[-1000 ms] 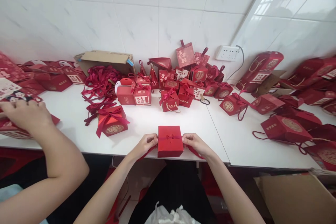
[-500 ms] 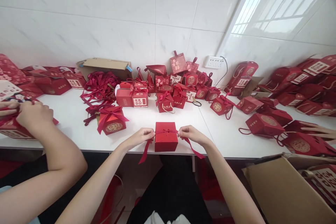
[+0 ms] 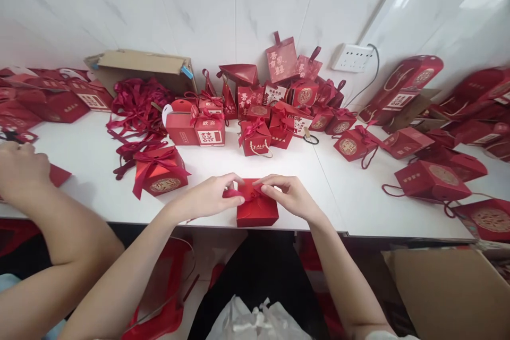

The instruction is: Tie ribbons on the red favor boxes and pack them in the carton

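A small red gift box (image 3: pixel 257 211) stands at the front edge of the white table (image 3: pixel 99 159), with a dark red ribbon (image 3: pixel 244 193) tied across its top. My left hand (image 3: pixel 211 195) and my right hand (image 3: pixel 285 195) are both over the box top, fingers pinched on the ribbon loops at the knot. A red box with a large bow (image 3: pixel 160 174) sits to the left of my hands.
Several red gift boxes (image 3: pixel 255 135) and a ribbon pile (image 3: pixel 137 109) lie mid-table before a cardboard box (image 3: pixel 139 64). Red bags (image 3: pixel 432 180) crowd the right. Another person's arm (image 3: pixel 48 207) works at the left. An open carton (image 3: pixel 450 292) stands low right.
My hands have come in from the box's sides, where they pulled the ribbon ends outward, to the middle of the top, now pinching the ribbon at the knot.
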Tool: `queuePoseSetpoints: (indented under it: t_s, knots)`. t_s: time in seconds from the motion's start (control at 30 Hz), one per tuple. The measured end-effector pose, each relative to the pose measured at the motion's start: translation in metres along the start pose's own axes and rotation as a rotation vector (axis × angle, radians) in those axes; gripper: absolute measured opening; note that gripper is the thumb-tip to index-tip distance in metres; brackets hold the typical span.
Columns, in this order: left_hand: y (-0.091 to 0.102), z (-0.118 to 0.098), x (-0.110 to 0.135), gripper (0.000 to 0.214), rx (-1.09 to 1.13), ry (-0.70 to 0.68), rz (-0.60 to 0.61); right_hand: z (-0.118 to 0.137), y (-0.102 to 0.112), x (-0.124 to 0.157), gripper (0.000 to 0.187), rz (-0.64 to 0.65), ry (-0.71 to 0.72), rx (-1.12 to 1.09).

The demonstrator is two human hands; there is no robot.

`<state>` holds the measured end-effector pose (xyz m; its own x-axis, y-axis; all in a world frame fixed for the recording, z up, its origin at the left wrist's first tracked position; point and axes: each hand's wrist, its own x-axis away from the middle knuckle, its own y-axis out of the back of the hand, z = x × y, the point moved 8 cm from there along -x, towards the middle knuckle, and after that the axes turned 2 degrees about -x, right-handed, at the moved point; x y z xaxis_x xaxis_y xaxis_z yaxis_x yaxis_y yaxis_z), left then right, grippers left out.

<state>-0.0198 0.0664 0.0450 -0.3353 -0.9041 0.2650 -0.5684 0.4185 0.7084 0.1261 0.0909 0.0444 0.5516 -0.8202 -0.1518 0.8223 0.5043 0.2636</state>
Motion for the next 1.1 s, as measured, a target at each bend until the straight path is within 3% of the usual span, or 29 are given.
queuePoseSetpoints:
  t_s: [0.07, 0.17, 0.4, 0.6, 0.73, 0.9, 1.1]
  knots:
    - [-0.003, -0.007, 0.004, 0.033, -0.087, -0.058, 0.026, -0.004, 0.000, 0.000, 0.022, -0.061, 0.004, 0.039]
    - [-0.004, -0.017, 0.007, 0.017, -0.154, -0.148, 0.000, -0.006, 0.002, 0.001, 0.021, -0.128, 0.032, 0.057]
    - [0.001, -0.024, 0.007, 0.022, -0.271, -0.267, -0.108, 0.000, -0.004, 0.006, 0.022, -0.025, 0.137, 0.046]
    - [0.006, -0.032, 0.014, 0.031, -0.450, -0.349, -0.241, 0.000, -0.006, 0.007, 0.019, -0.091, 0.130, 0.119]
    - [0.008, -0.042, 0.017, 0.030, -0.471, -0.398, -0.307, 0.002, -0.009, 0.007, 0.022, -0.060, 0.147, 0.144]
    - [0.008, -0.042, 0.011, 0.023, -0.469, -0.321, -0.226, 0.003, -0.010, 0.007, 0.024, -0.041, 0.168, 0.153]
    - [0.017, -0.031, 0.006, 0.022, -0.438, -0.170, -0.253, -0.005, -0.007, 0.008, 0.008, -0.167, 0.073, 0.122]
